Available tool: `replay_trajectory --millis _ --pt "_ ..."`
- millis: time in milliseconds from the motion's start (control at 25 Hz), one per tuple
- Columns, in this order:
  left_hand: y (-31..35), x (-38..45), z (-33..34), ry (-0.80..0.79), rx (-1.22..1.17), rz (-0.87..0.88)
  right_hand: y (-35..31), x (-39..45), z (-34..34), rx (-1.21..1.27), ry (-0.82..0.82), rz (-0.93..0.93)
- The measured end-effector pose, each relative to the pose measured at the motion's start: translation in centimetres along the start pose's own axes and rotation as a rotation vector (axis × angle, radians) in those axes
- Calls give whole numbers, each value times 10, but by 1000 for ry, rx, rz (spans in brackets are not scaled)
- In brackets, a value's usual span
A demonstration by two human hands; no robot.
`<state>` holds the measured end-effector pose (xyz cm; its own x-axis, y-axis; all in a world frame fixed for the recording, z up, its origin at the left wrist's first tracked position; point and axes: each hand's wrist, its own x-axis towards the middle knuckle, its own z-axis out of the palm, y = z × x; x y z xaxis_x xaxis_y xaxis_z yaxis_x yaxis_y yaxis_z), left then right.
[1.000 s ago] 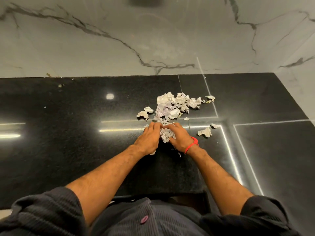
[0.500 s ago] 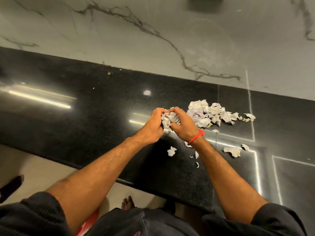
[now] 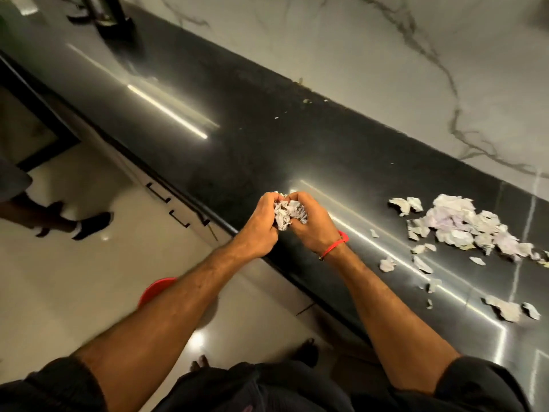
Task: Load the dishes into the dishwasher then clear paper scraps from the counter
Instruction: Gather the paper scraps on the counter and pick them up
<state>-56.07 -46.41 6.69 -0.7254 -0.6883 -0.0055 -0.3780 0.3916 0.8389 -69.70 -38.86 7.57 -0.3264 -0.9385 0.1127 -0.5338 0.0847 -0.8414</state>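
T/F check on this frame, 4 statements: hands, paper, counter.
1. Both hands hold a paper wad between them. True.
2. The counter is cleared of scraps. False: a scrap pile lies to the right.
3. The red band is on the left hand. False: it is on the wrist of the right hand.
4. A red object sits on the floor under the left forearm. True.

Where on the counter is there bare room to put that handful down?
Bare black counter runs from the hands' wad of scraps toward the dark object at the far end, up to the marble wall. It is crowded to the right, around the main scrap pile and the loose bits nearer the front edge.
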Motion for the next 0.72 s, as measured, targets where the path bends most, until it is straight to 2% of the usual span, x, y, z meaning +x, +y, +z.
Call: replay_trajectory --millis 160,360,560,720 --pt "-67 -64 -65 89 -72 -39 -48 -2 98 26 -90 -31" --pt "-155 -147 -115 183 -163 -194 -71 -14 226 42 -243 0" --pt "-270 -208 -134 188 -202 -418 -51 -25 358 113 -431 146" --pt "-376 -226 -122 287 -282 -579 8 -21 470 128 -556 178"
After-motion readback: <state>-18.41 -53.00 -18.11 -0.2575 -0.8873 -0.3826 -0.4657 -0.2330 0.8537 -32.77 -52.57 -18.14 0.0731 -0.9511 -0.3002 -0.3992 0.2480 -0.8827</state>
